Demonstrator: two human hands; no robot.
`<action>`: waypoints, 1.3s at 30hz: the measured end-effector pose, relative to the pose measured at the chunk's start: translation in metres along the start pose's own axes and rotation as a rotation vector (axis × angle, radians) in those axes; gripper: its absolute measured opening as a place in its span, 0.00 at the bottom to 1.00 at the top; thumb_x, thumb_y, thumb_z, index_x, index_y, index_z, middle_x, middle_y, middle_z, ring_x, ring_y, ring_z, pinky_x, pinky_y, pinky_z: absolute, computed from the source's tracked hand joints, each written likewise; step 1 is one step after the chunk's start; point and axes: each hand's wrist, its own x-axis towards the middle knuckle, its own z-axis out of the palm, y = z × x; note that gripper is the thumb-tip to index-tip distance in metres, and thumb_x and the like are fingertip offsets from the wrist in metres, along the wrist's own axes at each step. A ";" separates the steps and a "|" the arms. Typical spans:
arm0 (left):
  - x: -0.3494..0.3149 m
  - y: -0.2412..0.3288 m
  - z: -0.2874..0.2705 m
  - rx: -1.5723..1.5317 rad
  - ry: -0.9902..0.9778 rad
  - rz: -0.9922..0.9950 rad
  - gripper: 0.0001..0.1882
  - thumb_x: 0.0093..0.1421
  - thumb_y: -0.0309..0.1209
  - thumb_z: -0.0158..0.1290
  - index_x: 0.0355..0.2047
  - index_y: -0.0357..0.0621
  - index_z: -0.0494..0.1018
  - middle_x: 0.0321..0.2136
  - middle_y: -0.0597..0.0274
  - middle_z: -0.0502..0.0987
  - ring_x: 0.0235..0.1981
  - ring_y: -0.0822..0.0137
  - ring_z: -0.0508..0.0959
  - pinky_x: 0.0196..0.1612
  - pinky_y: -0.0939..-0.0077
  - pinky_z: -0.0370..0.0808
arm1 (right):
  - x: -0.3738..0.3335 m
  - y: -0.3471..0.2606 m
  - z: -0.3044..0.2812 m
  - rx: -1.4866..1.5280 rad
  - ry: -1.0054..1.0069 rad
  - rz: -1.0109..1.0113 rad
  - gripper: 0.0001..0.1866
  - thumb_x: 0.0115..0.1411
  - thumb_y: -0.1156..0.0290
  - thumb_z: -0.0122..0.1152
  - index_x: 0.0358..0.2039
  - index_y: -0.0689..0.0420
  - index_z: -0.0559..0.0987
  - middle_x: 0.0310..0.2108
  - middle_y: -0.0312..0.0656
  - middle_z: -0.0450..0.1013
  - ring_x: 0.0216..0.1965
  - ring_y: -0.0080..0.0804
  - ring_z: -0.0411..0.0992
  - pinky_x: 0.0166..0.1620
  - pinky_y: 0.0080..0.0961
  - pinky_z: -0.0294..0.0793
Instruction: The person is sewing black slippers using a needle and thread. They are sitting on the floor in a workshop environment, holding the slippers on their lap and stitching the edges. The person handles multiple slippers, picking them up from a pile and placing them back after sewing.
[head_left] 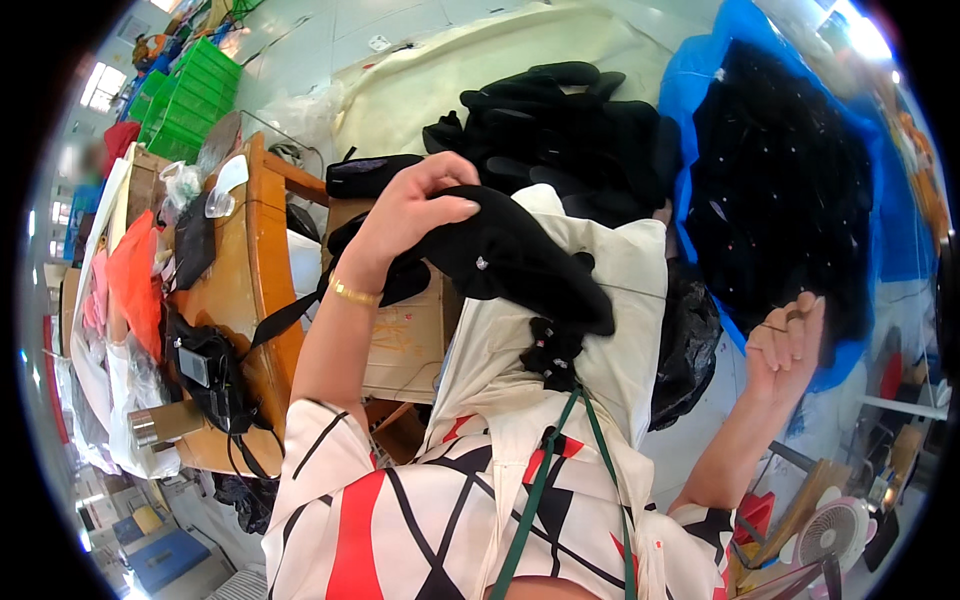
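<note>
My left hand (432, 195) is closed on the edge of a soft black fabric piece (500, 245), thumb on top. The piece is long and rounded, with a small shiny spot on its side, and hangs over the pale cloth (622, 290) on my lap. Below it, on the cloth, lie several small black pieces (552, 352) with tiny light dots. To the right, my right hand (785, 345) is raised at the near edge of a large blue bag (690, 60) filled with black pieces (775, 190) flecked with white. Its fingers are curled together; what they hold, if anything, is too small to make out.
A heap of black fabric pieces (560, 125) lies ahead on a cream sheet (400, 95). At left are a wooden table (235, 335) with a black strapped bag (212, 375), a cardboard box (405, 335) and green crates (190, 100). A fan (833, 530) stands at lower right.
</note>
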 end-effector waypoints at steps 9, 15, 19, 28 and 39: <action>0.044 -0.104 0.038 0.636 0.080 0.220 0.14 0.61 0.39 0.57 0.34 0.39 0.78 0.30 0.53 0.79 0.36 0.56 0.78 0.41 0.69 0.73 | -0.009 0.038 -0.079 -0.135 0.474 0.078 0.11 0.71 0.64 0.51 0.38 0.57 0.75 0.13 0.26 0.57 0.12 0.13 0.51 0.14 0.12 0.50; -0.007 -0.071 0.045 0.782 0.223 -0.166 0.25 0.59 0.52 0.57 0.24 0.39 0.75 0.22 0.55 0.77 0.24 0.51 0.77 0.29 0.62 0.73 | -0.016 0.067 -0.093 -0.678 0.540 0.072 0.04 0.69 0.70 0.54 0.39 0.55 0.73 0.18 0.30 0.62 0.17 0.16 0.58 0.19 0.15 0.58; -0.024 -0.077 0.051 0.561 0.050 -0.246 0.17 0.54 0.39 0.65 0.32 0.37 0.75 0.28 0.52 0.77 0.28 0.56 0.77 0.33 0.68 0.73 | -0.001 0.127 -0.084 -0.937 0.211 0.248 0.07 0.65 0.77 0.54 0.44 0.58 0.74 0.29 0.33 0.71 0.28 0.19 0.69 0.34 0.18 0.71; -0.035 -0.091 0.074 0.781 0.210 0.241 0.13 0.51 0.26 0.65 0.33 0.42 0.72 0.29 0.55 0.75 0.29 0.55 0.77 0.30 0.67 0.74 | 0.031 0.217 -0.003 -1.512 -0.456 -0.007 0.18 0.52 0.77 0.68 0.44 0.60 0.77 0.33 0.45 0.70 0.34 0.40 0.71 0.38 0.31 0.72; -0.040 -0.095 0.078 0.580 0.221 0.123 0.10 0.52 0.26 0.64 0.34 0.41 0.78 0.27 0.58 0.76 0.25 0.64 0.75 0.27 0.75 0.72 | 0.031 0.223 -0.011 -1.521 -0.445 0.014 0.11 0.54 0.77 0.67 0.38 0.61 0.78 0.28 0.45 0.70 0.30 0.42 0.70 0.33 0.32 0.70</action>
